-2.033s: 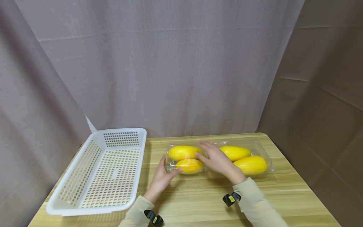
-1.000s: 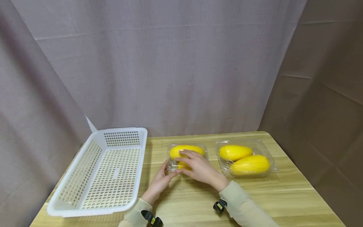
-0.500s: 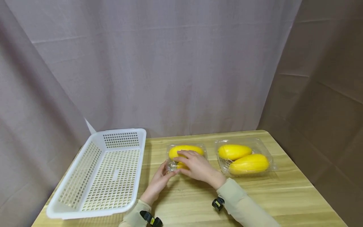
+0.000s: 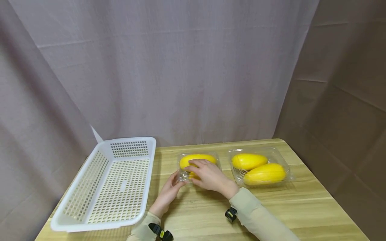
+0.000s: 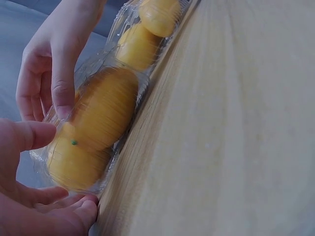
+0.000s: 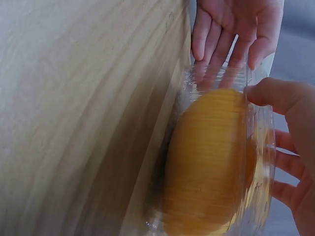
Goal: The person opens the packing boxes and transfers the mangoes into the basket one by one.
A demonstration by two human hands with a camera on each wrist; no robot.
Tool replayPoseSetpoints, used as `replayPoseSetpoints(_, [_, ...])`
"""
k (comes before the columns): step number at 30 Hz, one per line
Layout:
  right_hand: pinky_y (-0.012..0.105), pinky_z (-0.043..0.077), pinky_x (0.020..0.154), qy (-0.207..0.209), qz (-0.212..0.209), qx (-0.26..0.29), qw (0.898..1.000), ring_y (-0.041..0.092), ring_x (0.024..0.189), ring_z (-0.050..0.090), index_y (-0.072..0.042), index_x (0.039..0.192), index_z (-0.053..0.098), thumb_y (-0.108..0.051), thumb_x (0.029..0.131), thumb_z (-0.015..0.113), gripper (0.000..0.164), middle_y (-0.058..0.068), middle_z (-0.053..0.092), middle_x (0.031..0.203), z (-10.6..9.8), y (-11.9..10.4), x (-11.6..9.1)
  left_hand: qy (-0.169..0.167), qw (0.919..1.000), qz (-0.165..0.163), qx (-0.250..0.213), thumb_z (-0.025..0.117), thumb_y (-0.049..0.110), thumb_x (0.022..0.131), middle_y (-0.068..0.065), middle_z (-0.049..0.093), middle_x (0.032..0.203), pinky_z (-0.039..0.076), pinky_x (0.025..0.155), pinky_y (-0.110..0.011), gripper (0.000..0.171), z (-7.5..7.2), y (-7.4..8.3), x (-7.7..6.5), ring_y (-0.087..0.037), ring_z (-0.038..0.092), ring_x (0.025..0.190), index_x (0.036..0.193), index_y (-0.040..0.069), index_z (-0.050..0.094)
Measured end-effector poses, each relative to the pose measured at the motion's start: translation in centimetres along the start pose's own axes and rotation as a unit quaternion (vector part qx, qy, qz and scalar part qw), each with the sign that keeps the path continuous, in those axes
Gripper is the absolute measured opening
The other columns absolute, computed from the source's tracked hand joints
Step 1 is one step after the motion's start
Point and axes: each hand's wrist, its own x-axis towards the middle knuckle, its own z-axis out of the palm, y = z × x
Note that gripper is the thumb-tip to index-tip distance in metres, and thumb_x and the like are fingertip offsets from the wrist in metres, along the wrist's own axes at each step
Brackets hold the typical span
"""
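A clear plastic clamshell box (image 4: 183,176) sits mid-table with two yellow oval fruits inside; the rear fruit (image 4: 197,159) shows well, the front one is mostly covered by a hand. At the box's left end is my left hand (image 4: 169,194). Its extended fingers (image 6: 224,46) lie against the end wall in the right wrist view, with the thumb raised near the lid's edge. My right hand (image 4: 211,175) rests over the lid, fingers spread on top and thumb (image 5: 62,93) at the front lid edge. The lid lies over both fruits.
A second clear box (image 4: 278,154) holding two yellow fruits (image 4: 265,174) stands to the right. At the left is a white perforated plastic basket (image 4: 150,174). The wooden table (image 4: 208,221) ends at a grey curtain behind and a brown one at right.
My right hand has moved left from between the boxes onto the left box's front part, then stayed there. My left thumb has drawn back slightly from the box's front edge.
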Motion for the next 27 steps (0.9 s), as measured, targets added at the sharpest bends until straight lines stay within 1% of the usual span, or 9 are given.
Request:
replayPoseSetpoints(3, [0.044,0.045,0.107,-0.001,-0.004,-0.010,1.000,0.028,0.124,0.058,-0.022,0.135,0.063,-0.034,0.093,0.071,0.044,0.010,0.059,0.139,0.2,0.1,0.0,0.007,0.9999,-0.003,0.007,0.064,0.028,0.097,-0.031,0.034,0.155,0.029,0.114,-0.058,0.076,0.0,0.0,0.0,-0.045,0.035,0.141,0.155,-0.005,0.028])
replayPoseSetpoints(10, [0.043,0.048,0.103,0.019,-0.023,-0.030,0.999,0.028,0.120,0.061,-0.021,0.133,0.064,-0.036,0.095,0.069,0.041,0.010,0.061,0.136,0.6,0.2,-0.1,0.010,0.9999,-0.007,0.011,0.061,0.032,0.099,-0.029,0.039,0.152,0.030,0.112,-0.061,0.074,0.0,-0.2,0.1,-0.044,0.039,0.139,0.155,-0.003,0.029])
replayPoseSetpoints(16, [0.043,0.048,0.103,0.039,-0.010,-0.014,0.999,0.028,0.121,0.061,-0.021,0.132,0.065,-0.036,0.094,0.070,0.041,0.010,0.062,0.135,0.9,0.3,-0.3,0.014,0.9997,-0.017,0.009,0.063,0.036,0.097,-0.025,0.042,0.152,0.028,0.112,-0.063,0.072,0.0,-0.3,0.2,-0.043,0.039,0.140,0.155,0.003,0.034])
replayPoseSetpoints(19, [0.043,0.047,0.104,0.042,-0.004,-0.005,0.999,0.027,0.122,0.060,-0.022,0.133,0.065,-0.035,0.095,0.070,0.041,0.009,0.062,0.136,1.1,0.4,-0.3,0.017,0.9997,-0.016,0.012,0.063,0.036,0.097,-0.023,0.045,0.151,0.029,0.112,-0.064,0.068,0.1,-0.4,0.3,-0.042,0.040,0.139,0.152,0.005,0.039])
replayPoseSetpoints(27, [0.043,0.044,0.108,0.046,-0.004,0.003,0.999,0.027,0.126,0.057,-0.022,0.134,0.063,-0.034,0.097,0.067,0.040,0.011,0.060,0.137,1.7,0.3,-0.2,0.029,0.9994,-0.010,0.015,0.059,0.034,0.099,-0.021,0.049,0.148,0.029,0.112,-0.063,0.054,0.2,-0.1,0.2,-0.040,0.042,0.137,0.144,0.006,0.049])
